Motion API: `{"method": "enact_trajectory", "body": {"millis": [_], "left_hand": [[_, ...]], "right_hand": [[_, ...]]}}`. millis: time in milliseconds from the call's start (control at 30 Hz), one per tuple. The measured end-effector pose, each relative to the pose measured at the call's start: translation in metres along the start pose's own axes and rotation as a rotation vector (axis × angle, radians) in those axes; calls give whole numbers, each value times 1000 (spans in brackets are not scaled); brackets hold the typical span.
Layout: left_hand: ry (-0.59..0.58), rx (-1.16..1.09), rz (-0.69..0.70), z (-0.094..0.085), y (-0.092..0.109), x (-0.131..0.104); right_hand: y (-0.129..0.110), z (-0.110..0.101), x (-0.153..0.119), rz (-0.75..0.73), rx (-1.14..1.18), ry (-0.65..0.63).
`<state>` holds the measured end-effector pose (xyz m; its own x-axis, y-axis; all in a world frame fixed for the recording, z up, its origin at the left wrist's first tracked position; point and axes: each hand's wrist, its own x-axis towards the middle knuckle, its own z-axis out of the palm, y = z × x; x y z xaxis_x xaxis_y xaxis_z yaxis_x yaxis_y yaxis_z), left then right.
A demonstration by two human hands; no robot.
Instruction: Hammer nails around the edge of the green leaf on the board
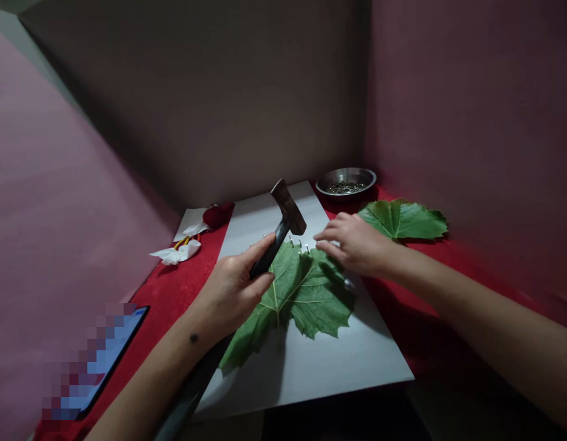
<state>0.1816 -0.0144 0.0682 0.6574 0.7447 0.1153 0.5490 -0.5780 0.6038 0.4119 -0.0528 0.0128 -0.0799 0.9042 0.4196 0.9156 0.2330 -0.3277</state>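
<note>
My left hand (235,285) is wrapped round the dark handle of a hammer (287,208), with its rusty metal head raised above the board. Beneath it, a large green leaf (311,294) lies on a white board (338,367). Several small nails (300,242) stand upright along the leaf's far edge. At that edge, to the right of the nails, my right hand (350,239) has its fingers curled and fingertips close together; whatever is between them is too small to make out.
Behind the board's right side stands a metal bowl (346,184) of nails. A second green leaf (407,220) lies on the red cloth (182,294) at right. Crumpled white paper (177,251) and a dark-edged tablet (113,355) are at left. Pink walls (471,122) close in the sides.
</note>
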Motion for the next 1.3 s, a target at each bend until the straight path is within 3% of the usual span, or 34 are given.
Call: {"method": "enact_trajectory", "body": {"millis": [100, 267, 567, 733, 933, 1000, 1133, 1200, 1300], "left_hand": [[2, 3, 16, -3, -1, -5], [-26, 22, 26, -5, 0, -12], [-71, 234, 163, 10, 9, 10], [8, 247, 196, 15, 15, 18], [-151, 427, 198, 14, 17, 27], [-112, 425, 189, 9, 24, 26], [97, 411, 192, 3, 34, 23], [57, 399, 205, 8, 29, 23], [-104, 449, 206, 18, 17, 25]], "right_hand": [[-16, 17, -12, 2, -187, -59], [-19, 39, -19, 36, -259, -123], [-19, 41, -22, 112, -273, -126], [-17, 39, -22, 114, -254, -131], [-19, 37, -20, 125, -237, -130], [-19, 37, -20, 126, -228, -136], [-19, 35, -19, 136, -212, -147], [-18, 35, -19, 135, -216, -142], [-18, 37, -20, 123, -226, -128]]}}
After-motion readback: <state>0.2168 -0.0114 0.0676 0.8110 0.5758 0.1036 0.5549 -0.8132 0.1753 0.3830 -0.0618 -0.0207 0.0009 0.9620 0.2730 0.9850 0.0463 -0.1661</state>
